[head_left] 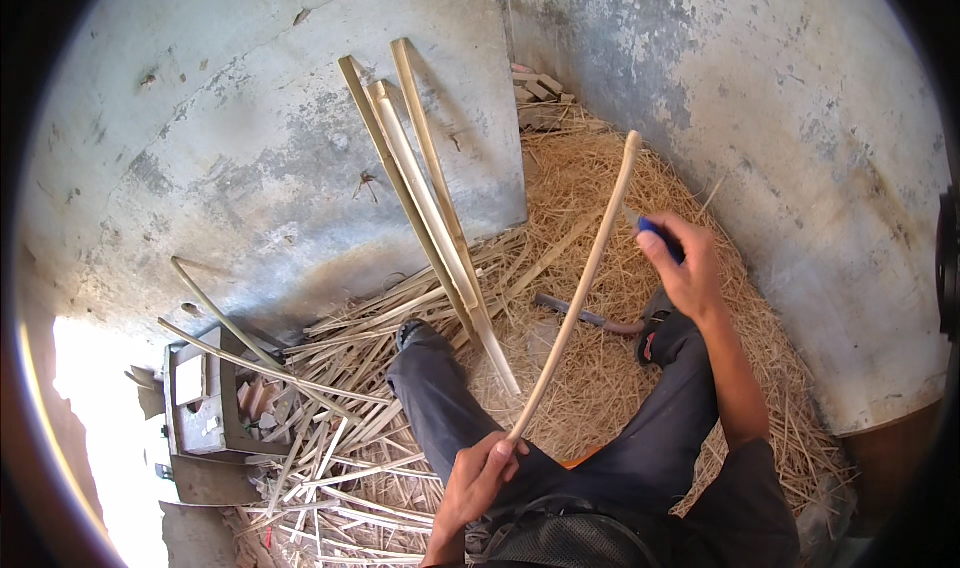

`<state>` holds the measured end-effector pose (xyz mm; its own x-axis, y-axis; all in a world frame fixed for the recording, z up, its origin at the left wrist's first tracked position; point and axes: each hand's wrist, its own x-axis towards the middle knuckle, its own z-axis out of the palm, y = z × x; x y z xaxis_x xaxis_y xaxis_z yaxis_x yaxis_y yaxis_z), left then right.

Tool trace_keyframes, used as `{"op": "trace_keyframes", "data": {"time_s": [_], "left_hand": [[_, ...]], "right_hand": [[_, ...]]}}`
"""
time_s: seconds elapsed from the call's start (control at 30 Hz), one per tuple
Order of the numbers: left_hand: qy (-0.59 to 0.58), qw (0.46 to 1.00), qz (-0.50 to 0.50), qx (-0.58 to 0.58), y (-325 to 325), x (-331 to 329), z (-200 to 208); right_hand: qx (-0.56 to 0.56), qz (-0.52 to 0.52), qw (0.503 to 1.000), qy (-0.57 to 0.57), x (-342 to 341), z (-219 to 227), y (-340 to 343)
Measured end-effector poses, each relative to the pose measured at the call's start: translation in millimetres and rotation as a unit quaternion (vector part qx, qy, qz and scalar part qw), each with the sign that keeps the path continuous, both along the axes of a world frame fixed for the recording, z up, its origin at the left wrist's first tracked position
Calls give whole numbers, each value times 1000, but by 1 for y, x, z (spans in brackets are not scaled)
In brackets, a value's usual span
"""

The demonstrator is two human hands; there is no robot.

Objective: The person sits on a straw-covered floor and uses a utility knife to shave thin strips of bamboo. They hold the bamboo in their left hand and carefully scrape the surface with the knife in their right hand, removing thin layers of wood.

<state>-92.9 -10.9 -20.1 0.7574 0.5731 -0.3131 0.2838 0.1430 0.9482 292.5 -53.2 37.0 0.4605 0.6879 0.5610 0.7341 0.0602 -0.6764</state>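
Observation:
My left hand (477, 476) is closed around the lower end of a long, slightly bent pale wooden stick (590, 273). The stick slants up and away to the right, its rounded far end free in the air. Close to the stick's upper right side, my right hand (692, 268) grips a blue-handled knife (662, 240). A small grey blade tip shows beside the stick; I cannot tell whether it touches. Below the stick, a bent metal bar (600, 322) lies on the shavings between my legs.
Several split bamboo lengths (425, 193) lean against the grey wall (260, 118). Thin strips (345, 448) lie heaped at the left, beside an open box (215, 413) with broken pieces in it. Straw-like shavings (765, 388) cover the floor up to the right wall (790, 168).

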Motion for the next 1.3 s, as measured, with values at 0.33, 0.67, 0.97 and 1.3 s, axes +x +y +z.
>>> {"op": "trace_keyframes", "data": {"time_s": [0.33,0.67,0.97,1.3], "left_hand": [[-72,980,-26,-185,25,15,-12],[-106,948,-64,-293,29,17,-29],[-118,952,-118,-256,31,27,-30],[-62,997,-31,18,11,51,-22]], "right_hand": [[-41,135,980,143,-48,-11,-12],[-23,197,934,297,-58,-27,-5],[-21,191,903,384,-62,-9,1],[3,126,925,358,-59,-29,1]]}}
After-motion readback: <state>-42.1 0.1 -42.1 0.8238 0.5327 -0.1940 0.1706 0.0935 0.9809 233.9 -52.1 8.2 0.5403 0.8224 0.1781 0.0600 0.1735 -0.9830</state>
